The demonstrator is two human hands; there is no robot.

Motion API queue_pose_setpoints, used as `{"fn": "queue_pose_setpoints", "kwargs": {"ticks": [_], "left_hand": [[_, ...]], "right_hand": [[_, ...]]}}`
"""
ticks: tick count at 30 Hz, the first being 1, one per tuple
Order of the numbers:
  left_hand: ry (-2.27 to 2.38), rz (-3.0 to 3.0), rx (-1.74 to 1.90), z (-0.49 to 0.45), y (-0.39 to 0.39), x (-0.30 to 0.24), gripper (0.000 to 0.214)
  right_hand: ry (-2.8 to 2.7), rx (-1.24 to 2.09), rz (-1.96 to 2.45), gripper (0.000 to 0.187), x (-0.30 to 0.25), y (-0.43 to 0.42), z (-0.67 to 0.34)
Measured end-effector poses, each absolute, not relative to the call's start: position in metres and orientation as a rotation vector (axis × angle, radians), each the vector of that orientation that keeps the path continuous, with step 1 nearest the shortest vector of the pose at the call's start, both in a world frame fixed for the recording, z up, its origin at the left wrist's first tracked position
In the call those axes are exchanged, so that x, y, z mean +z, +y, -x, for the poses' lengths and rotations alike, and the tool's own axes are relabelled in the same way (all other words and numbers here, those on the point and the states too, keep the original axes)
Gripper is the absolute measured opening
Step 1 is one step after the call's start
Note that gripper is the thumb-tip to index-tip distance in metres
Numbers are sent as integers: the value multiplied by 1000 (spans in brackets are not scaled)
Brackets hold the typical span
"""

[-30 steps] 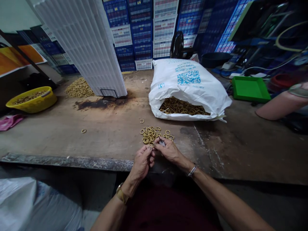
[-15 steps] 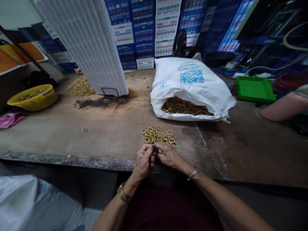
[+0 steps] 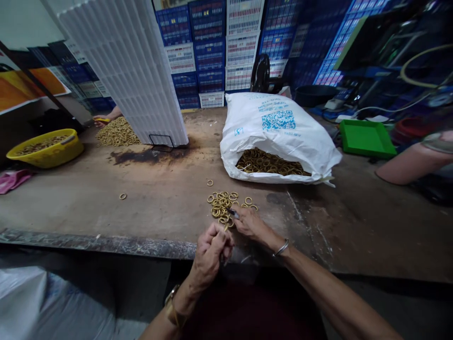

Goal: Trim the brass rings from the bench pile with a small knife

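My left hand point(image 3: 211, 250) is closed near the table's front edge, with a brass-coloured ring point(image 3: 226, 227) pinched between thumb and fingertips. Just beyond it, my right hand point(image 3: 252, 227) grips a small knife-like tool point(image 3: 232, 213) with a dark tip and a greyish body; its exact kind is hard to make out. The tool's tip is over a loose pile of brass-coloured rings point(image 3: 220, 199). My right fingers partly cover the rings at the pile's near right side.
A white sack point(image 3: 255, 113) full of rings lies open behind the pile. Left stand a tall white ribbed panel stack point(image 3: 130, 71), a ring heap point(image 3: 118, 132) by another person's hand point(image 3: 101, 122), and a yellow basin point(image 3: 46, 153). A green tray point(image 3: 368, 137) is at right.
My right hand has moved the tool forward onto the pile, apart from my left hand. My left hand has drawn slightly nearer, a ring now showing in it. Another person's hand shows more behind the panels.
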State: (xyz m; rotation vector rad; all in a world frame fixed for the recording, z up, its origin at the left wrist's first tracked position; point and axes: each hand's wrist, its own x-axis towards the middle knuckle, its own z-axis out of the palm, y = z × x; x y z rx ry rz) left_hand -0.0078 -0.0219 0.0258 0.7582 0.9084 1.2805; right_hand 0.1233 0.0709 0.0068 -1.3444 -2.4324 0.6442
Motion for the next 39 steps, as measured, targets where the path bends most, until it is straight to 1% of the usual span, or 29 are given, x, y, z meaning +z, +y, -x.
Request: {"fn": "queue_pose_setpoints", "kwargs": {"ticks": [3,7,10,13,18,22,26,28,31,33,35,39], "left_hand": [[844,-582,1335,14,-17,33,32],[910,-415,1405,27,-9,20,30],[939,-376,1422,36,-11,6,27],[925,-322,1410,45,-14,0,23],[828,-209,1379,59,-13,0,31],[783,-115,1356,63,-9,-4,26],[836,-88,1392,60,-3,-4,29],[896,-130,1416,57,1,-2,34],[1002,-234,1431,52,6,4,39],[1059,-310,1418,47,9,6,41],[1085,-398,1376,41,10,6,41],[1112,-516,1281,32,7,2,37]], "right_hand": [[-2386,535,1349,20,10,93,-112],[-2390,456,1400,22,8,134,-81],[-2432,412,1476,30,6,165,-56],[-2422,422,1675,36,1,186,-39],[-2440,412,1707,38,-11,197,-30],[-2483,394,1626,40,-15,197,-27],[-2522,384,1516,35,-10,191,-33],[-2532,433,1373,29,-6,179,-41],[-2464,628,1072,17,0,147,-59],[-2396,771,935,13,4,121,-72],[-2330,901,876,12,6,98,-82],[-2106,1129,950,12,7,72,-94]]}}
